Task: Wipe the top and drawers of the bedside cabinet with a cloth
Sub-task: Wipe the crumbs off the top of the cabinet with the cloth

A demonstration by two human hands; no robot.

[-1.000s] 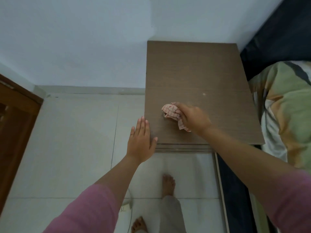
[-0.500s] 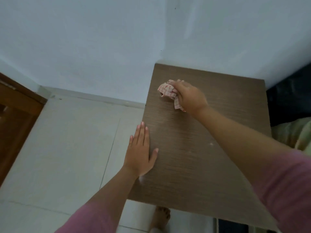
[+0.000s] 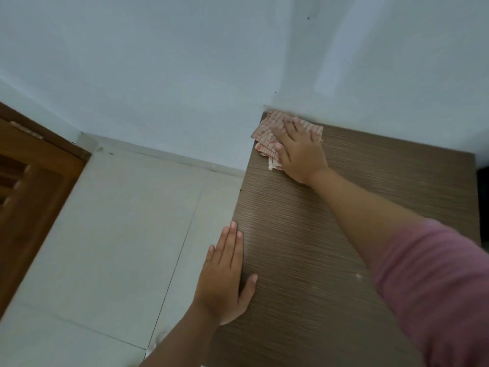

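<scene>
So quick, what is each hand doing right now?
Left hand: open, fingers straight, resting against the left edge of the cabinet top.
Right hand: open, fingers flat, pressing the cloth onto the far left corner.

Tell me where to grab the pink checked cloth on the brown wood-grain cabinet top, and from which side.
Likely best: pinch the loose folds of the pink checked cloth at its left, near side, coming from above and from the cabinet's left edge. The right hand presses flat on the rest, and the wall blocks the far side. The cloth lies flat in the back left corner of the brown wood-grain cabinet top, so only the bunched edge offers height.
</scene>
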